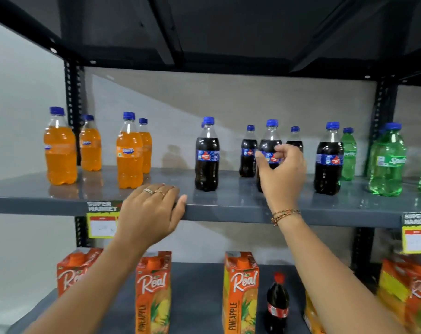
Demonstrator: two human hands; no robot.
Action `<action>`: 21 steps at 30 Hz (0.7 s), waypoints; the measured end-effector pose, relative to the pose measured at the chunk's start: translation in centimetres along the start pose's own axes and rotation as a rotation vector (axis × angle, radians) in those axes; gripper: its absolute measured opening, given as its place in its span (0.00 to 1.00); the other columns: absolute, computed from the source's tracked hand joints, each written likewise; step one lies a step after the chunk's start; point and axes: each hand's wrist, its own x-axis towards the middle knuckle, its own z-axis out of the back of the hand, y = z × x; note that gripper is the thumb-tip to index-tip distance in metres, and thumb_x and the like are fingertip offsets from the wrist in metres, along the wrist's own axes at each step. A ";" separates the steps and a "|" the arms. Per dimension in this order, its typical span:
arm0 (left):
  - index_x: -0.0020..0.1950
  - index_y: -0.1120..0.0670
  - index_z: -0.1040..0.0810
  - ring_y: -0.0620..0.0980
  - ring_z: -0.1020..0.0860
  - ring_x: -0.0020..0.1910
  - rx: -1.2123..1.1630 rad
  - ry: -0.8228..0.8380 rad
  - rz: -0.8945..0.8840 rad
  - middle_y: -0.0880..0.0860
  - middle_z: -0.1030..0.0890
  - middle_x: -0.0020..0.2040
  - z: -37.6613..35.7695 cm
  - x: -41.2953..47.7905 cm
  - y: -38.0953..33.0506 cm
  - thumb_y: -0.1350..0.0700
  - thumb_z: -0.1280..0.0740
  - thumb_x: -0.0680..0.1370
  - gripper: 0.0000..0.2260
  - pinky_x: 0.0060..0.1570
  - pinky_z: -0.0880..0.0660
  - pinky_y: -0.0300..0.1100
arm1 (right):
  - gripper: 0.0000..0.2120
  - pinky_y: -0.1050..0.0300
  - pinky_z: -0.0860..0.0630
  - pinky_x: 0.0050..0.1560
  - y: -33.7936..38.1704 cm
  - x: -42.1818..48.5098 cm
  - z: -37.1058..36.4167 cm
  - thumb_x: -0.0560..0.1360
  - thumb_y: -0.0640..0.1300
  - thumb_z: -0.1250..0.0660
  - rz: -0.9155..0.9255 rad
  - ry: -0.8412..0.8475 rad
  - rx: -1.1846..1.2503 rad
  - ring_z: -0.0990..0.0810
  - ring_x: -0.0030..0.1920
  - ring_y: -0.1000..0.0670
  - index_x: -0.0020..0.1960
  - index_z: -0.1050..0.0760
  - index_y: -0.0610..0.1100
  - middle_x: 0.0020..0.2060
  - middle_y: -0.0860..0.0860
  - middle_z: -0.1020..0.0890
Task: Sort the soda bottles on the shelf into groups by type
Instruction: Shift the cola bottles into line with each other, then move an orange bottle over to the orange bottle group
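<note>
While standing this close among other cola bottles (248,155), risking a knock to neighbours if cola bottle (270,150) is tilting or swinging wide on lift; risking slip, since only fingertips are pinching at label height. Right hand (281,174) reaching forward over shelf (228,208) edge, wrist raised, thumb and fingers closing around that bottle, mid-shelf in dark group. Left hand (151,208) lying flat, released, gripping nothing, bracing on shelf lip. Orange bottles (130,153) grouping left, green bottles (387,162) right.
</note>
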 end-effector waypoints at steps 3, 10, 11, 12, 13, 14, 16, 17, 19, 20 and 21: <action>0.40 0.57 0.18 0.57 0.19 0.31 0.066 0.002 0.006 0.56 0.16 0.36 0.4 -2.1 4.7 0.51 0.46 0.81 0.21 0.32 0.27 0.43 | 0.09 0.61 0.27 0.41 4.0 -3.3 -3.5 0.71 0.45 0.30 0.183 0.026 0.121 0.24 0.39 0.49 0.44 0.26 0.40 0.37 0.46 0.22; 0.41 0.58 0.19 0.57 0.20 0.30 0.024 -0.020 -0.020 0.55 0.18 0.35 0.0 -5.8 11.8 0.45 0.49 0.82 0.25 0.28 0.28 0.43 | 0.30 0.52 0.27 0.61 11.2 -8.1 -12.3 0.70 0.51 0.28 -0.101 0.655 0.183 0.25 0.60 0.48 0.66 0.34 0.41 0.60 0.46 0.24; 0.41 0.58 0.19 0.56 0.20 0.29 0.016 -0.035 -0.032 0.55 0.17 0.35 -0.1 -5.9 12.5 0.45 0.49 0.82 0.25 0.28 0.29 0.42 | 0.35 0.53 0.29 0.62 12.0 -8.2 -13.2 0.69 0.52 0.28 -0.158 0.723 0.175 0.27 0.64 0.46 0.69 0.38 0.40 0.64 0.45 0.27; 0.40 0.58 0.19 0.56 0.20 0.28 0.015 -0.051 -0.047 0.54 0.17 0.35 -0.3 -6.0 12.9 0.45 0.48 0.82 0.25 0.27 0.29 0.42 | 0.38 0.54 0.31 0.61 12.5 -8.2 -14.0 0.68 0.52 0.27 -0.204 0.779 0.165 0.29 0.66 0.45 0.70 0.40 0.40 0.66 0.45 0.29; 0.40 0.58 0.19 0.55 0.21 0.27 0.016 -0.070 -0.059 0.54 0.18 0.34 -0.4 -6.1 13.0 0.45 0.48 0.82 0.25 0.26 0.30 0.41 | 0.38 0.55 0.31 0.58 12.9 -8.2 -14.7 0.68 0.52 0.27 -0.236 0.824 0.152 0.29 0.66 0.45 0.70 0.41 0.40 0.66 0.45 0.29; 0.39 0.58 0.19 0.55 0.22 0.26 0.018 -0.090 -0.070 0.54 0.18 0.34 -0.6 -6.1 13.0 0.45 0.47 0.81 0.24 0.26 0.30 0.41 | 0.38 0.57 0.32 0.54 13.2 -8.3 -15.4 0.68 0.51 0.27 -0.262 0.864 0.139 0.28 0.65 0.45 0.69 0.41 0.40 0.65 0.45 0.28; 0.38 0.57 0.19 0.54 0.22 0.26 0.021 -0.127 -0.089 0.54 0.17 0.34 -1.0 -6.1 13.1 0.46 0.46 0.82 0.24 0.25 0.30 0.41 | 0.34 0.57 0.32 0.50 13.4 -8.5 -16.8 0.67 0.51 0.26 -0.277 0.896 0.105 0.26 0.61 0.45 0.66 0.38 0.41 0.62 0.45 0.26; 0.38 0.57 0.18 0.53 0.22 0.26 0.017 -0.135 -0.093 0.54 0.17 0.34 -1.0 -6.0 12.9 0.46 0.46 0.82 0.24 0.25 0.30 0.41 | 0.33 0.56 0.31 0.49 13.1 -8.4 -17.1 0.67 0.51 0.26 -0.270 0.902 0.088 0.25 0.60 0.45 0.65 0.36 0.42 0.61 0.45 0.24; 0.38 0.58 0.18 0.53 0.21 0.27 -0.001 -0.140 -0.100 0.54 0.17 0.35 -1.3 -6.1 13.3 0.45 0.46 0.82 0.24 0.25 0.29 0.41 | 0.30 0.56 0.30 0.49 13.0 -8.6 -17.9 0.67 0.51 0.26 -0.266 0.887 0.065 0.24 0.59 0.45 0.63 0.32 0.43 0.59 0.46 0.23; 0.38 0.58 0.18 0.52 0.20 0.28 0.001 -0.150 -0.107 0.54 0.17 0.35 -1.4 -6.1 13.3 0.45 0.45 0.81 0.24 0.25 0.28 0.41 | 0.28 0.56 0.30 0.49 12.8 -8.5 -17.8 0.67 0.51 0.26 -0.268 0.878 0.060 0.23 0.58 0.45 0.62 0.31 0.43 0.58 0.47 0.22; 0.38 0.57 0.18 0.52 0.20 0.28 0.001 -0.159 -0.112 0.54 0.17 0.34 -1.5 -6.0 13.1 0.45 0.45 0.81 0.24 0.25 0.28 0.41 | 0.28 0.55 0.29 0.50 12.7 -8.4 -17.6 0.67 0.50 0.25 -0.276 0.869 0.066 0.23 0.58 0.45 0.61 0.30 0.43 0.57 0.47 0.21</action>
